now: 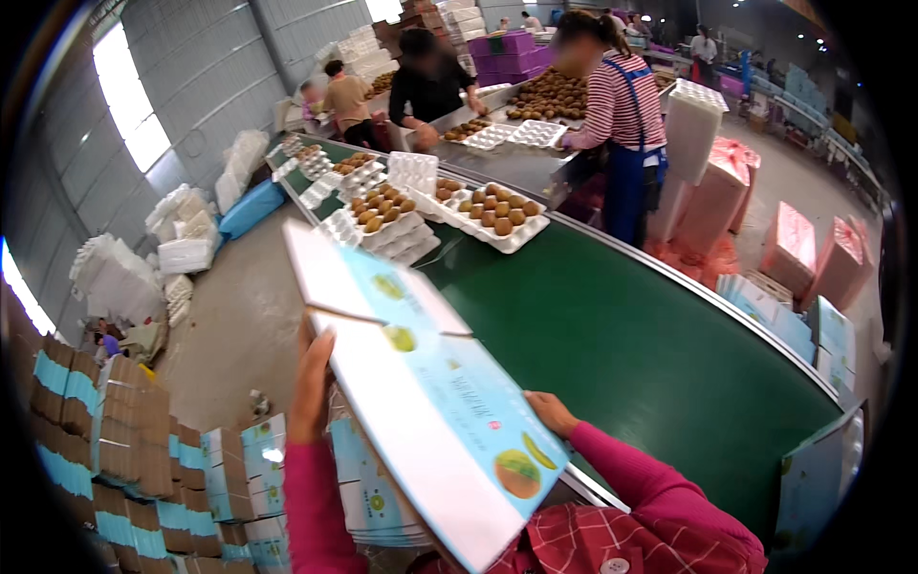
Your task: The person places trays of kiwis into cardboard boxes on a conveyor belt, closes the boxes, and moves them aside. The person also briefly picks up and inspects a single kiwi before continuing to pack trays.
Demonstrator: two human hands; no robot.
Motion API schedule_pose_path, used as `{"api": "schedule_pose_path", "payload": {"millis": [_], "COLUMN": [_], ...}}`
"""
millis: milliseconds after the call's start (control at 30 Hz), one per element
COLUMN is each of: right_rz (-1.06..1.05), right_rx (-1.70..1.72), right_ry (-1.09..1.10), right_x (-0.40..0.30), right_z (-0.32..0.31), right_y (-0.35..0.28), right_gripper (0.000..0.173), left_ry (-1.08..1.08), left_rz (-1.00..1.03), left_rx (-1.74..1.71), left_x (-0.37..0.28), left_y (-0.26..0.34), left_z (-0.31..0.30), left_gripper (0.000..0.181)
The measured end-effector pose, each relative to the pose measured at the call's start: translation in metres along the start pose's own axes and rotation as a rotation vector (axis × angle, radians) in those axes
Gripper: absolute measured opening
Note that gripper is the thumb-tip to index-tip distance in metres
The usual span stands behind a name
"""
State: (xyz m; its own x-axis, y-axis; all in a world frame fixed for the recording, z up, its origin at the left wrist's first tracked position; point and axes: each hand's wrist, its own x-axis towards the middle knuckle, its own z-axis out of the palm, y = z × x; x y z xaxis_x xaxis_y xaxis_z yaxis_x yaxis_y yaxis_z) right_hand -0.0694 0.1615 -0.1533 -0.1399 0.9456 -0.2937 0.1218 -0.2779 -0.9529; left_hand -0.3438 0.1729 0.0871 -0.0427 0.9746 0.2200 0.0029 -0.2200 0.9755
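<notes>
A flat, folded cardboard carton (401,387), white and light blue with printed kiwifruit, slants across the front of my body. My left hand (315,380) grips its left edge, the thumb lying on the white face and the fingers hidden behind. On the opposite edge, my right hand (551,414) holds the blue side, fingers partly hidden by the board. The carton's upper flaps reach over the near edge of a green conveyor belt (609,337). Beyond them, white molded trays of kiwifruit (498,212) stand on the belt, with stacked trays (384,215) beside them.
Bundled flat cartons (129,423) fill the lower left, and more (373,481) lie below my left arm. An upright carton (817,481) stands at right. Across the belt, a person in a striped top (624,107) and another in black (430,86) work at a metal table (495,161).
</notes>
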Motion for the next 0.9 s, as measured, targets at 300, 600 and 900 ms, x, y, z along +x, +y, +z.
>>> {"api": "schedule_pose_path", "payload": {"millis": [300, 600, 900], "right_rz": [-0.417, -0.198, -0.08], "right_rx": [0.093, -0.955, -1.804], "right_ry": [0.047, 0.654, 0.111], "right_x": [-0.077, -0.083, -0.076], "right_z": [-0.076, -0.178, -0.22], "right_y": [-0.121, -0.173, -0.189], "right_gripper": [0.066, 0.044, 0.029], "left_ry": [-0.579, -0.996, -0.496], "left_rz": [-0.528, -0.338, 0.835], "left_rx": [-0.32, 0.034, 0.814], "left_x": [0.023, 0.058, -0.002], "left_y": [-0.094, -0.059, -0.066], "left_z": [0.216, 0.14, 0.179], "left_gripper": [0.076, 0.065, 0.019]}}
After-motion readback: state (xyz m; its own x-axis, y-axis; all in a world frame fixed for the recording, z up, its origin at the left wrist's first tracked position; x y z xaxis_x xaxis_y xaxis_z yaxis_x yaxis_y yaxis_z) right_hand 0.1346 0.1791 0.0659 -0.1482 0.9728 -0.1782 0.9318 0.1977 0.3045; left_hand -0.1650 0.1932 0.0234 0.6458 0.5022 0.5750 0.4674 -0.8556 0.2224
